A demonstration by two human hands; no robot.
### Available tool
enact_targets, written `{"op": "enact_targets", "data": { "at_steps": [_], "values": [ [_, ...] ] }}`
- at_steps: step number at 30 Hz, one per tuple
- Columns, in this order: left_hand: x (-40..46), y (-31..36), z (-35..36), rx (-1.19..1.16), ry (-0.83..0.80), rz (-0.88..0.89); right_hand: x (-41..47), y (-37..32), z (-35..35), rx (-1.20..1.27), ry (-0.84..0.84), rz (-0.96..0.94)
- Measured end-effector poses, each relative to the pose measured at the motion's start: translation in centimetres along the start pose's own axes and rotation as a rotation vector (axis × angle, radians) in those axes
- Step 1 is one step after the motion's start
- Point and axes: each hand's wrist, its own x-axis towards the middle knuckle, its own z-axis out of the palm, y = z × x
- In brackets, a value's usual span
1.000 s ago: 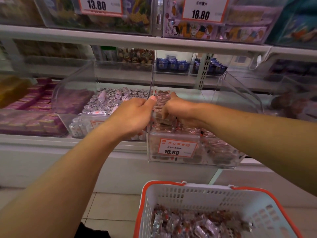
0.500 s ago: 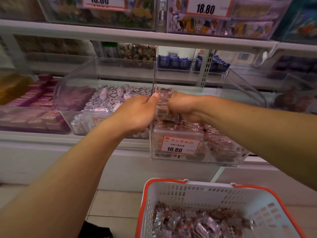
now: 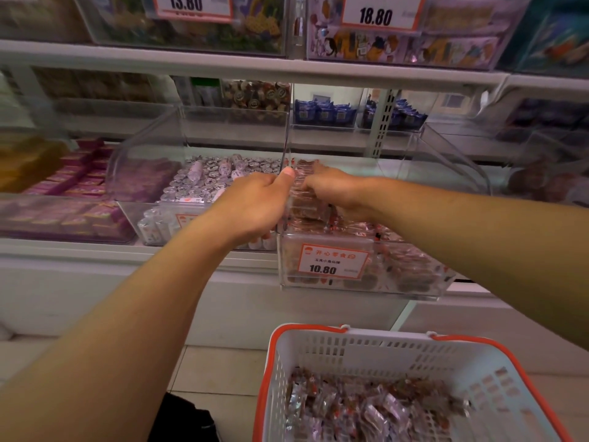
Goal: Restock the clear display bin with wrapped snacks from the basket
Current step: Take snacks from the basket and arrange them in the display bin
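Nothing has shifted: left hand and right hand grasp a front-to-back snack stack in the bin.

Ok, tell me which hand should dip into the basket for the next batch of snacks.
Right, probably. The basket sits low and to the right, under the right hand's forearm. The left hand is over the bin's left wall and would have to cross over.

A neighbouring bin holds silver-wrapped sweets; pink boxes lie further left.
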Motion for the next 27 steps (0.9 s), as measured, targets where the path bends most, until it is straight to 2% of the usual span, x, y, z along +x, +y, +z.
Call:
{"op": "enact_targets", "data": {
  "at_steps": [3,5,7,9,11,12,13,14,16,17,18,19,21,22,23,24,27],
  "values": [
    [-0.1,0.2,-0.1,0.023,0.109,0.008,0.2,0.2,-0.8,-0.404,0.038,-0.069],
    [-0.4,0.5,-0.1,0.027,0.274,0.035,-0.5,0.1,-1.5,-0.504,0.069,-0.11],
    [-1.2,0.9,-0.3,-0.009,0.449,0.163,-2.4,-0.2,-2.3,-0.542,0.175,-0.23],
    [-2.7,1.4,-0.3,-0.007,0.567,0.41,-5.2,0.1,-3.0,-0.547,0.43,-0.492],
    [-5.0,2.0,0.5,0.013,0.583,0.663,-9.0,1.9,-3.3,-0.46,0.817,-0.819],
    [-6.1,2.1,1.5,0.035,0.547,0.763,-11.0,3.6,-3.1,-0.377,0.986,-0.958],
    [-7.1,2.1,3.1,0.075,0.483,0.837,-13.0,6.0,-2.4,-0.293,1.086,-1.025],
    [-8.0,1.9,5.0,0.135,0.393,0.885,-14.6,9.3,-1.3,-0.241,1.117,-1.005],
    [-9.5,0.9,9.7,0.321,0.076,0.846,-16.6,17.3,1.5,-0.253,1.067,-0.742],
    [-10.1,0.1,12.3,0.445,-0.144,0.735,-17.1,21.5,2.9,-0.312,0.945,-0.529],
    [-10.8,-1.1,14.9,0.552,-0.36,0.593,-17.6,25.7,4.1,-0.367,0.743,-0.263],
    [-11.6,-2.5,17.5,0.615,-0.536,0.448,-18.1,29.4,5.1,-0.412,0.473,0.038],
    [-13.7,-5.8,22.1,0.586,-0.768,0.157,-19.3,36.1,6.6,-0.489,-0.054,0.507],
    [-14.9,-7.3,24.4,0.535,-0.838,0.023,-20.1,38.7,6.9,-0.516,-0.208,0.678],
    [-16.1,-8.7,26.7,0.49,-0.903,-0.107,-21.0,40.7,6.9,-0.562,-0.255,0.788],
    [-17.4,-9.8,28.7,0.442,-0.959,-0.228,-21.7,42.3,6.8,-0.597,-0.221,0.854],
    [-20.2,-12.1,33.5,0.307,-0.974,-0.503,-22.4,45.1,6.3,-0.653,-0.119,0.868]
  ]
}}
